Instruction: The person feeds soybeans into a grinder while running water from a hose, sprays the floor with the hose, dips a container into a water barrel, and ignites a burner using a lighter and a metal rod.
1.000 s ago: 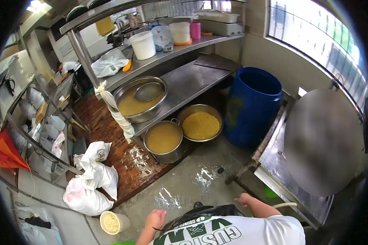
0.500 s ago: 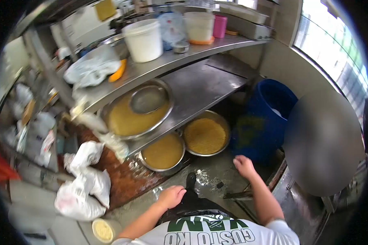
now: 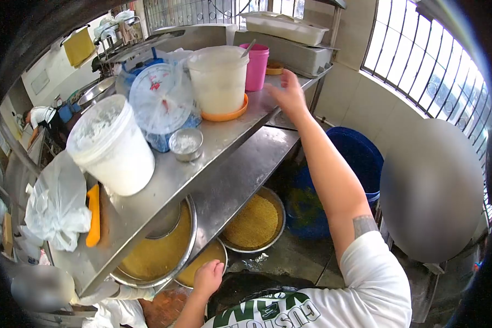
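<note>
My right hand (image 3: 287, 97) is stretched out over the upper steel shelf, fingers apart and nothing in them, just right of a pink plastic container (image 3: 257, 68). Beside that container, a translucent tub (image 3: 217, 82) stands on an orange dish (image 3: 229, 113); a utensil handle (image 3: 249, 48) shows at the tub's rim. My left hand (image 3: 208, 277) is low by my body, fingers curled in with nothing visible in them. It appears in front of a bowl of yellowish liquid (image 3: 202, 259) under the lower shelf; whether they touch is unclear.
On the upper shelf (image 3: 169, 191) stand a white powdery bucket (image 3: 117, 150), a small metal bowl (image 3: 186, 145), a plastic bag (image 3: 57, 202) and an orange-handled tool (image 3: 94, 216). Below are a bowl of yellow grains (image 3: 252, 221) and a blue drum (image 3: 355, 158). Another person (image 3: 46, 120) bends at far left.
My right hand has risen from low near the drum to the upper shelf, its fingers spreading. My left hand remains low and curled. The view has shifted closer to the shelf.
</note>
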`<move>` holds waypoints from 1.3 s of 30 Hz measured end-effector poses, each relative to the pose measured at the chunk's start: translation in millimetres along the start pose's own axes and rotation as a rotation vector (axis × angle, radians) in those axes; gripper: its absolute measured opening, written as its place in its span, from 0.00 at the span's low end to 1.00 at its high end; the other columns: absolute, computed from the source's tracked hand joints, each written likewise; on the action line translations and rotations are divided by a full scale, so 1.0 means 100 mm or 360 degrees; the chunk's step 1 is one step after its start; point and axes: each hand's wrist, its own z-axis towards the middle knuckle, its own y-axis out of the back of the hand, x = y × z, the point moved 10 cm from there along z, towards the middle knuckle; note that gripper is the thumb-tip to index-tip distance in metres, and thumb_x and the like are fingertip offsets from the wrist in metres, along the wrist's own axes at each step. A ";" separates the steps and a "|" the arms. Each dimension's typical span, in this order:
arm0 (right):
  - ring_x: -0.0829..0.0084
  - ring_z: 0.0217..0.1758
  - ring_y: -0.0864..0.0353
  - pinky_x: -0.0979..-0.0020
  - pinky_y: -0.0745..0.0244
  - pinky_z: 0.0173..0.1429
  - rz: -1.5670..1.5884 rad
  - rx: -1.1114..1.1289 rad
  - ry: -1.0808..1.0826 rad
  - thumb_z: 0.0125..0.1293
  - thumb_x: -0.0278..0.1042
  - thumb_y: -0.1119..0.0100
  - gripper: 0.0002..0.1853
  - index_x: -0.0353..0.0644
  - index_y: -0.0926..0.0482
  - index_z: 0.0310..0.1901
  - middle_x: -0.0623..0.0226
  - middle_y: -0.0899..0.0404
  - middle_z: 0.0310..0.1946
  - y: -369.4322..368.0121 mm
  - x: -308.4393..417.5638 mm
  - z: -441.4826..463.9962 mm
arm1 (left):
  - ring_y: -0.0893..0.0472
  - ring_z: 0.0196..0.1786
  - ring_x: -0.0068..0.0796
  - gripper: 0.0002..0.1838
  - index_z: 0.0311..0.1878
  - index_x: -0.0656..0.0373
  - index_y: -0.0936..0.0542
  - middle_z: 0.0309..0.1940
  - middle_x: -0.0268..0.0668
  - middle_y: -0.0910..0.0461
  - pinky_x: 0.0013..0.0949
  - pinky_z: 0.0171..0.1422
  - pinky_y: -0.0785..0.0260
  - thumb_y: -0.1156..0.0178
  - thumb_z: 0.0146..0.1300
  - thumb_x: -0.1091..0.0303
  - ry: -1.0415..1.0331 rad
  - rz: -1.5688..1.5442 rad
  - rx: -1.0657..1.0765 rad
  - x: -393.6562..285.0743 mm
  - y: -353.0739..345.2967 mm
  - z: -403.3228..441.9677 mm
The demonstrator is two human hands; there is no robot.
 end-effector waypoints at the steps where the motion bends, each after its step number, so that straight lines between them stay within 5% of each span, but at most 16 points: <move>1: 0.53 0.66 0.18 0.55 0.24 0.68 0.0011 -0.0011 -0.0007 0.59 0.54 0.24 0.45 0.33 0.30 0.70 0.44 0.19 0.61 -0.13 0.02 0.14 | 0.15 0.48 0.57 0.16 0.49 0.62 0.15 0.43 0.52 0.13 0.53 0.55 0.23 0.40 0.74 0.57 -0.0001 0.0013 -0.0046 -0.02 0.06 0.04; 6: 0.46 0.66 0.19 0.53 0.25 0.70 -0.0119 0.0482 -0.0305 0.48 0.63 0.21 0.56 0.32 0.34 0.70 0.42 0.18 0.61 -0.72 0.04 0.41 | 0.15 0.48 0.58 0.16 0.48 0.62 0.14 0.43 0.53 0.13 0.53 0.54 0.23 0.40 0.73 0.57 0.0083 0.0020 -0.0194 -0.10 0.13 0.01; 9: 0.44 0.63 0.17 0.52 0.23 0.66 -0.0030 0.0428 -0.0250 0.48 0.61 0.23 0.50 0.34 0.30 0.66 0.42 0.17 0.58 -0.49 0.12 0.29 | 0.15 0.47 0.59 0.16 0.47 0.62 0.14 0.43 0.54 0.13 0.52 0.52 0.22 0.41 0.73 0.59 0.0218 0.0021 -0.0241 -0.19 0.10 -0.13; 18: 0.53 0.63 0.17 0.57 0.23 0.67 0.0447 0.0548 -0.0041 0.52 0.43 0.19 0.45 0.38 0.29 0.70 0.48 0.18 0.61 1.48 0.20 -1.01 | 0.14 0.45 0.57 0.15 0.45 0.61 0.13 0.41 0.53 0.13 0.51 0.51 0.22 0.40 0.73 0.58 0.0221 0.0153 -0.0144 -0.67 -0.39 -0.35; 20: 0.61 0.61 0.15 0.61 0.24 0.67 0.0249 0.0558 0.0193 0.50 0.39 0.17 0.42 0.39 0.26 0.67 0.56 0.16 0.58 1.98 0.25 -1.30 | 0.14 0.47 0.56 0.15 0.45 0.61 0.14 0.42 0.52 0.13 0.50 0.52 0.22 0.39 0.73 0.58 0.0167 0.0130 -0.0134 -0.75 -0.53 -0.38; 22: 0.51 0.63 0.18 0.55 0.25 0.68 0.0118 0.0707 0.0375 0.48 0.39 0.17 0.45 0.39 0.28 0.69 0.51 0.18 0.59 2.38 0.20 -1.58 | 0.14 0.46 0.56 0.15 0.46 0.61 0.14 0.41 0.52 0.13 0.50 0.52 0.22 0.39 0.73 0.58 0.0045 0.0196 -0.0084 -0.96 -0.65 -0.37; 26: 0.47 0.54 0.15 0.53 0.21 0.60 0.0134 0.0671 0.0600 0.44 0.41 0.16 0.44 0.35 0.24 0.64 0.50 0.16 0.56 3.13 0.45 -1.87 | 0.15 0.44 0.57 0.13 0.45 0.61 0.15 0.40 0.52 0.14 0.50 0.50 0.22 0.39 0.73 0.60 -0.0028 0.0196 0.0036 -1.26 -0.87 -0.37; 27: 0.47 0.53 0.14 0.52 0.20 0.58 0.0328 0.0793 0.0182 0.45 0.43 0.16 0.43 0.35 0.23 0.64 0.50 0.15 0.56 3.21 0.23 -1.97 | 0.15 0.44 0.57 0.13 0.45 0.60 0.15 0.40 0.52 0.14 0.50 0.51 0.22 0.39 0.73 0.60 -0.0055 0.0194 0.0058 -1.31 -0.91 -0.35; 29: 0.48 0.53 0.13 0.51 0.19 0.58 0.0381 0.0774 0.0050 0.47 0.42 0.18 0.41 0.35 0.23 0.63 0.50 0.15 0.57 3.48 0.33 -2.08 | 0.15 0.45 0.57 0.13 0.46 0.61 0.15 0.40 0.52 0.14 0.51 0.52 0.22 0.39 0.73 0.60 -0.0098 0.0178 0.0096 -1.39 -1.00 -0.31; 31: 0.47 0.51 0.11 0.51 0.16 0.56 0.0013 0.0506 0.0735 0.54 0.41 0.23 0.34 0.31 0.21 0.60 0.44 0.14 0.53 3.78 0.88 -2.12 | 0.15 0.46 0.57 0.13 0.47 0.62 0.14 0.42 0.53 0.14 0.51 0.54 0.22 0.39 0.74 0.61 -0.0155 0.0157 0.0142 -1.43 -1.06 -0.28; 32: 0.47 0.51 0.11 0.51 0.16 0.56 -0.0039 0.0504 0.0700 0.54 0.41 0.23 0.34 0.31 0.21 0.60 0.44 0.14 0.53 3.79 0.94 -2.08 | 0.15 0.46 0.57 0.14 0.48 0.63 0.14 0.42 0.53 0.13 0.51 0.54 0.22 0.39 0.74 0.61 -0.0185 0.0131 0.0077 -1.60 -0.99 -0.22; 34: 0.50 0.43 0.09 0.56 0.13 0.47 0.0196 0.0173 0.1248 0.61 0.39 0.26 0.26 0.28 0.19 0.54 0.45 0.12 0.44 4.04 1.36 -2.16 | 0.15 0.47 0.57 0.14 0.47 0.65 0.14 0.43 0.53 0.13 0.50 0.54 0.22 0.39 0.74 0.63 -0.0218 0.0125 0.0134 -1.67 -1.00 -0.15; 37: 0.54 0.42 0.08 0.60 0.13 0.44 0.0310 -0.0219 0.1492 0.63 0.39 0.26 0.24 0.27 0.18 0.52 0.48 0.11 0.42 4.21 1.48 -2.30 | 0.15 0.47 0.57 0.14 0.47 0.66 0.15 0.44 0.54 0.13 0.50 0.54 0.22 0.39 0.73 0.63 -0.0315 0.0112 0.0175 -1.70 -1.01 -0.07; 39: 0.54 0.41 0.08 0.60 0.13 0.43 0.0169 -0.0070 0.1303 0.64 0.39 0.26 0.24 0.27 0.18 0.52 0.48 0.11 0.42 4.24 1.66 -2.34 | 0.14 0.44 0.53 0.14 0.49 0.66 0.15 0.42 0.51 0.13 0.46 0.52 0.21 0.37 0.73 0.62 -0.0460 0.0033 0.0135 -1.83 -0.90 -0.05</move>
